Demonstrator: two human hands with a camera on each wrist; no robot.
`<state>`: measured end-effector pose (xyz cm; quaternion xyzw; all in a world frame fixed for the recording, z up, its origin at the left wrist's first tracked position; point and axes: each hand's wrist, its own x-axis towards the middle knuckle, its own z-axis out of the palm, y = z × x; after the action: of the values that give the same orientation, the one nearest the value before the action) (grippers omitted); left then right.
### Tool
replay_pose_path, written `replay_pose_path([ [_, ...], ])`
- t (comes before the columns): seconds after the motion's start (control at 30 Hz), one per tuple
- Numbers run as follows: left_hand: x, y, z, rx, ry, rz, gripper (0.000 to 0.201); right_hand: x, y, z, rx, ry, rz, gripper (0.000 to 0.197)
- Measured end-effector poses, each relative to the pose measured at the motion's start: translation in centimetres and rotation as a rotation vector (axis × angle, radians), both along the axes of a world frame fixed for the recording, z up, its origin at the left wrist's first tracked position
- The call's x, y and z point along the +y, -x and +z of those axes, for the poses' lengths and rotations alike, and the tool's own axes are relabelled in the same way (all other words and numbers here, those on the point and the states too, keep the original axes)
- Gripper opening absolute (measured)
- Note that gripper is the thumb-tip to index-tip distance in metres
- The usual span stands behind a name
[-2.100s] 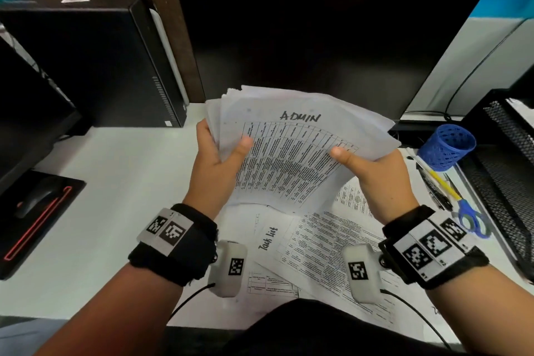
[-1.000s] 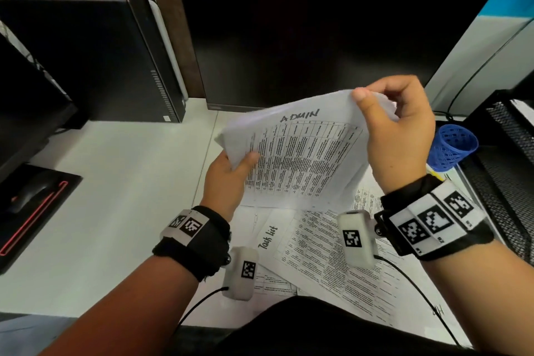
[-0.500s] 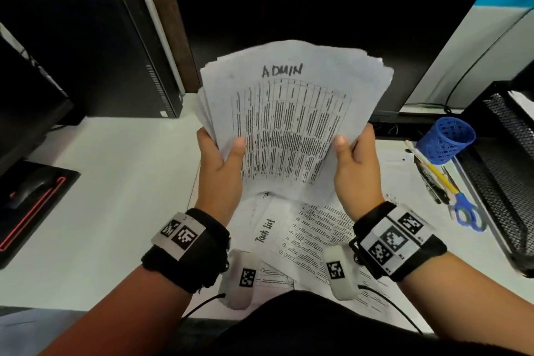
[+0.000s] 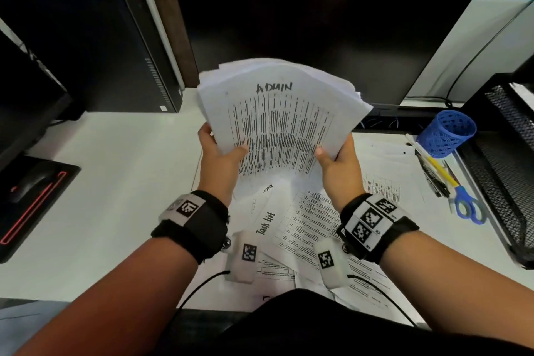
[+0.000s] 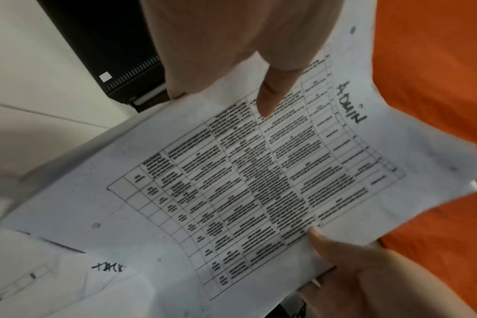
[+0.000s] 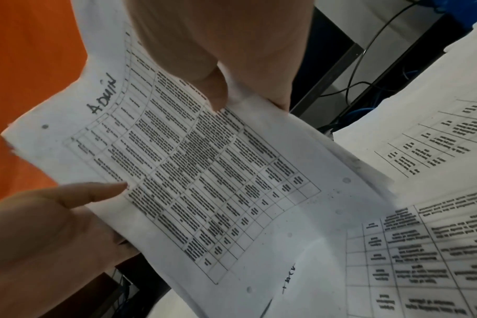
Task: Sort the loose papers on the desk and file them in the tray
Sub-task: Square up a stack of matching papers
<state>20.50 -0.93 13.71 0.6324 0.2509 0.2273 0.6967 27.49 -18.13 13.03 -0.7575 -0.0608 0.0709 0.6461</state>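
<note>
"ADMIN", handwritten in black marker, ran across the top of the front sheet, above a printed table whose small type was too blurred to read. That sheet fronted a thick stack of white printed papers (image 4: 278,121), held upright at the centre of the head view, long axis running up the frame, top edge fanned out toward the dark monitor screen (image 4: 318,17) behind it.

The left hand (image 4: 221,157) gripped the stack's lower left edge, thumb pressed on the front, fingers curled behind. The right hand (image 4: 341,166) clamped the lower right edge the same way. The stack bowed between the two hands, clear of the white desk (image 4: 115,182).

Below the hands, in the lower centre of the frame, loose printed sheets (image 4: 303,228) lay flat on the desk; one read "Task List" in marker, and another bore a scrawl that looked like "TACK".

At the right edge sat a black wire-mesh tray (image 4: 502,165). Just left of it a blue mesh pen cup (image 4: 446,133) lay tipped over, with blue-handled scissors (image 4: 466,206) below it.
</note>
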Motion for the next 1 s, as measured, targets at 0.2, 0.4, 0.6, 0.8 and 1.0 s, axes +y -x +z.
replay_pose_path([
  [0.2,-0.4,-0.6,-1.5,0.112,-0.083,0.009,0.043,0.1,-0.5,-0.6,0.054,0.050,-0.035,0.045],
  [0.4,-0.4,1.2,-1.9,-0.001,-0.027,-0.084,0.061,-2.2,0.4,-0.8,0.012,-0.022,-0.015,0.039],
  [0.6,-0.8,1.1,-3.8,0.146,-0.043,-0.139,0.057,-1.8,0.6,-2.1,0.065,0.062,0.030,0.031],
  [0.8,0.1,0.5,-2.5,0.167,-0.027,-0.058,0.023,-2.2,-0.6,-1.1,0.067,0.035,0.039,0.036],
  [1.0,0.3,0.4,-0.3,0.057,-0.056,-0.117,0.028,-4.1,-1.4,0.6,0.057,0.125,0.165,0.029],
])
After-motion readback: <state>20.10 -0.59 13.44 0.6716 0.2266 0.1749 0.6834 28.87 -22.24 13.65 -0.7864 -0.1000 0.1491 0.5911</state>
